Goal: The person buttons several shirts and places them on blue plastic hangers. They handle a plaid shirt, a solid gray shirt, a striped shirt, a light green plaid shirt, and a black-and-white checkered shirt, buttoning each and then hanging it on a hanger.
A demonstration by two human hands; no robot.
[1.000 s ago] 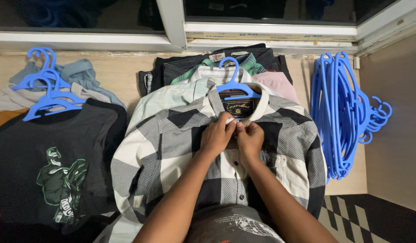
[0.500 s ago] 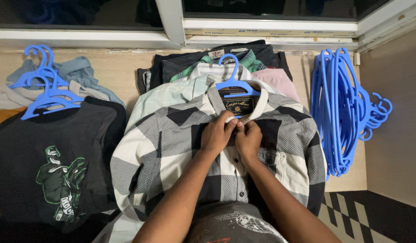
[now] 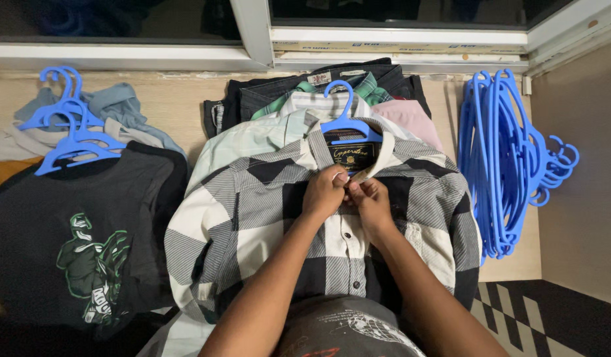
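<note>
Both hands, left hand [image 3: 324, 193] and right hand [image 3: 370, 200], pinch the checked shirt [image 3: 252, 218] placket just below the collar; buttoning goes best keeping edges aligned over the blue hanger [image 3: 348, 122].

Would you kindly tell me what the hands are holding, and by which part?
Both the left hand and right hand pinch the checked shirt at its front placket, just below the collar.

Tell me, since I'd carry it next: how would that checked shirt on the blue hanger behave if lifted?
Probably floppy: the checked shirt lies in soft folds. The hanger in its collar should hold the shoulders. It looks light, being thin cloth.
</note>
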